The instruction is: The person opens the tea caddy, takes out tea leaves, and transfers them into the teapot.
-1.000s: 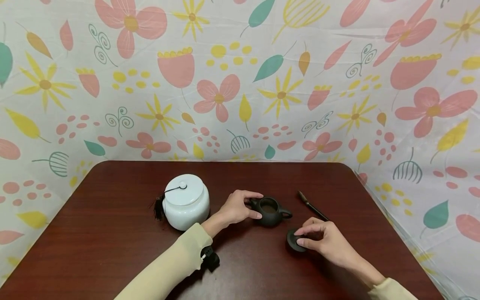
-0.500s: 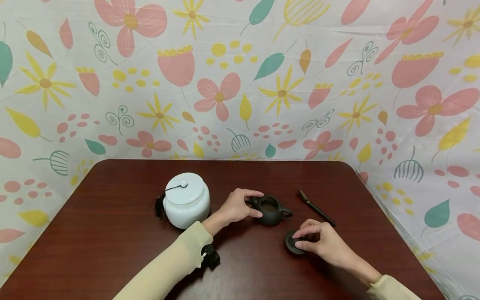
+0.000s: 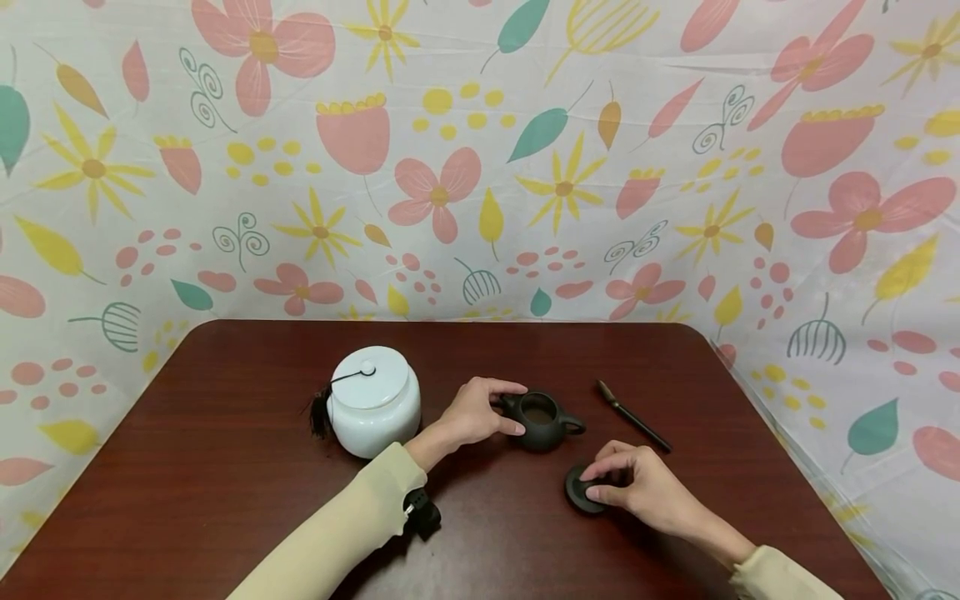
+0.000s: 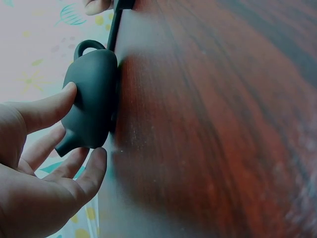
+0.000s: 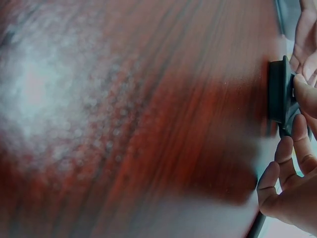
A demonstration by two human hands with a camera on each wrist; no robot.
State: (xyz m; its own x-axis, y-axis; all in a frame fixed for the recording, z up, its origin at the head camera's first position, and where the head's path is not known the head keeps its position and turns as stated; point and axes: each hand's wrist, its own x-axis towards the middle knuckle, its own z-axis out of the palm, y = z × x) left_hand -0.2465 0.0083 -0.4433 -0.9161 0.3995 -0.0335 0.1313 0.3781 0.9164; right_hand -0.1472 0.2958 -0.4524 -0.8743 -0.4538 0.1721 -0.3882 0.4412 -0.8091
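A small dark teapot (image 3: 546, 435) stands lidless on the table, its round mouth facing up and its handle to the right. My left hand (image 3: 474, 414) holds it from the spout side, with the thumb and a finger on either side of the body. In the left wrist view the spout of the teapot (image 4: 91, 94) points in between the thumb and fingers. To the front right, my right hand (image 3: 648, 490) pinches the knob of the round dark lid (image 3: 574, 490). The right wrist view shows the lid (image 5: 277, 91) right at the tabletop, rim down, knob between thumb and fingers.
Left of the teapot is a white lidded jar (image 3: 375, 421) with a black cord and tassel (image 3: 318, 415). A slim dark-handled brush (image 3: 637, 421) lies behind my right hand. The brown table (image 3: 225, 500) ends at a flower-patterned cloth (image 3: 450, 275).
My right hand has brought the lid slightly left and toward the front edge, and the lid has gone from tilted to nearly flat. The left hand and teapot have stayed put.
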